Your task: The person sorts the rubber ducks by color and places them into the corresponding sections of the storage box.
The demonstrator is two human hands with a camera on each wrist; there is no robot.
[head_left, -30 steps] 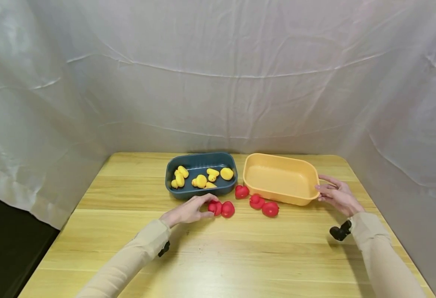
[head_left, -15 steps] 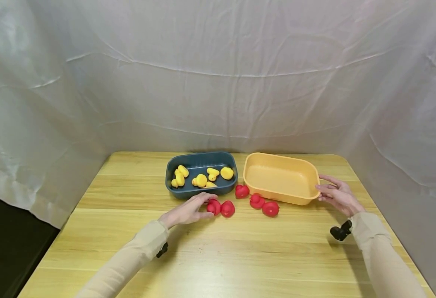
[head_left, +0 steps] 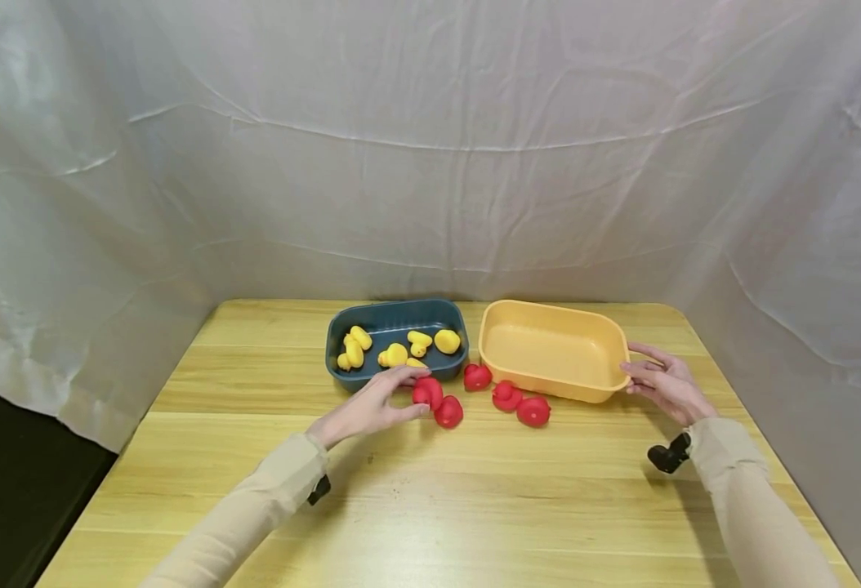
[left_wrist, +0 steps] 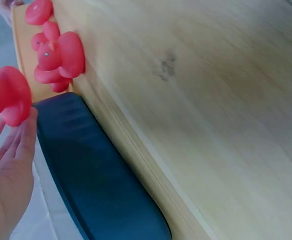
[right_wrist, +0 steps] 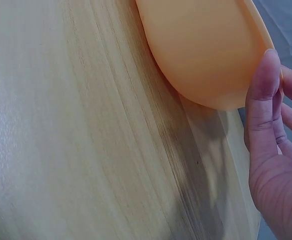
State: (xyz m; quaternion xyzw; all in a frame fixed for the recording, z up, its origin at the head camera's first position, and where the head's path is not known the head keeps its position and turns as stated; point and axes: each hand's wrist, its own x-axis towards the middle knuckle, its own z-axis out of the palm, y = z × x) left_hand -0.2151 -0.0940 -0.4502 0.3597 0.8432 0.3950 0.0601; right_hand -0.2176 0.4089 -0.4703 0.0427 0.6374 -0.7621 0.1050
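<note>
My left hand (head_left: 372, 406) pinches a red rubber duck (head_left: 427, 393) between thumb and fingers, in front of the dark blue bin (head_left: 372, 382). In the left wrist view this duck (left_wrist: 13, 95) sits at the fingertips, the thumb barely showing at the frame's edge. Just beside it on the table is another red duck (head_left: 448, 412). Over on the right, my right hand (head_left: 669, 387) grips the end rim of an orange bin (head_left: 548, 384). The right wrist view has the thumb (right_wrist: 263, 95) on the rim, with the other fingers partly hidden behind it.
Several yellow rubber ducks (head_left: 395, 354) lie inside the blue bin. Three more red ducks (head_left: 507, 396) sit along the front of the orange bin. A pale curtain (head_left: 430, 163) hangs behind the wooden table (head_left: 430, 506) and at its sides.
The left fingers have spread a little, and the duck between them has risen and shifted slightly toward the blue bin. The right hand and orange bin stay nearly where they were.
</note>
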